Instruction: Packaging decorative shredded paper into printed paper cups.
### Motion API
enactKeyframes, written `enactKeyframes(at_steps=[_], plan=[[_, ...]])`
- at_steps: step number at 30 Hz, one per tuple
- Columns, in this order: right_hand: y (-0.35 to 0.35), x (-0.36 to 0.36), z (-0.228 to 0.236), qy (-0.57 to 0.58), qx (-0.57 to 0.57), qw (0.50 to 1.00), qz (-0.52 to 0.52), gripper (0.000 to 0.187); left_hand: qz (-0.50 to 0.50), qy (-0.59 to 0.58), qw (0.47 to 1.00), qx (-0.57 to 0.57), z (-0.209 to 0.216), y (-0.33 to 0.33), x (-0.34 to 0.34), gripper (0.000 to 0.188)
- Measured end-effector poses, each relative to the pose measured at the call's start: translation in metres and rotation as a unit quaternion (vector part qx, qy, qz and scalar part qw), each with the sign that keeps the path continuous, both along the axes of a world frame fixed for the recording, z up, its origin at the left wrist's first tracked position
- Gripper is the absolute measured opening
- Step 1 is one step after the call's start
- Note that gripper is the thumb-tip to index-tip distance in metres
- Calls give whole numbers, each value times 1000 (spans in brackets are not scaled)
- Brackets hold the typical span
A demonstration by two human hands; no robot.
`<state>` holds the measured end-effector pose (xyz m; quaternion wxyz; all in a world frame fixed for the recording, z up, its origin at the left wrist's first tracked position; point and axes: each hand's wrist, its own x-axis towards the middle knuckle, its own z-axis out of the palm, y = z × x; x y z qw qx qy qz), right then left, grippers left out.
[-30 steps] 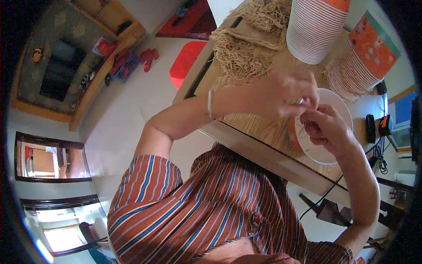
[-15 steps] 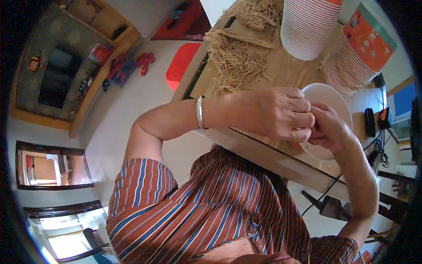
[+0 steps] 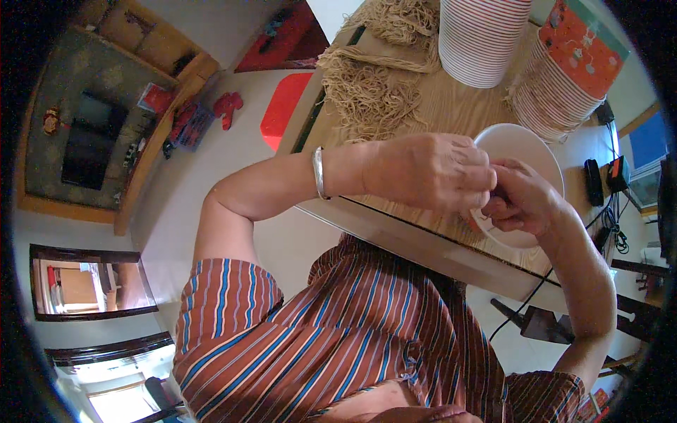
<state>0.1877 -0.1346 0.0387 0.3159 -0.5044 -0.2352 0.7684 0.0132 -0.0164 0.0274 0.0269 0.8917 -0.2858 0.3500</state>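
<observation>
White bucket [image 3: 518, 143] under left hand [image 3: 443, 176] and right hand [image 3: 525, 197], both curled, meeting, can't tell what's gripped; stringed stack [image 3: 575, 77] 1 o'clock looks done, plain stack [image 3: 485, 39] 12, loose strings [image 3: 370, 99] 10 apparently left

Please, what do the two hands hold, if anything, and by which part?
It cannot be told: left hand and right hand meet above the white tub, fingers hiding anything between.

Left hand [image 3: 437, 175]: fingertips seemingly hidden
</observation>
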Motion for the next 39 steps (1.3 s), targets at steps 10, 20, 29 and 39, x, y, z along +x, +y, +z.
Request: enactKeyframes(at_steps=[10, 20, 29, 39], plan=[[4, -1, -1, 4, 10, 1000, 20, 22, 38, 5, 996, -86, -7, 1, -14, 13], [12, 8, -18, 28, -43, 999, -1, 21, -60, 16, 992, 113, 16, -2, 6, 13], [11, 14, -26, -7, -23, 998, 64, 20, -92, 68, 982, 148, 19, -6, 17, 8], [8, 9, -8, 1, -3, 997, 80, 22, 24, 78, 968, -238, -15, -4, -2, 12]])
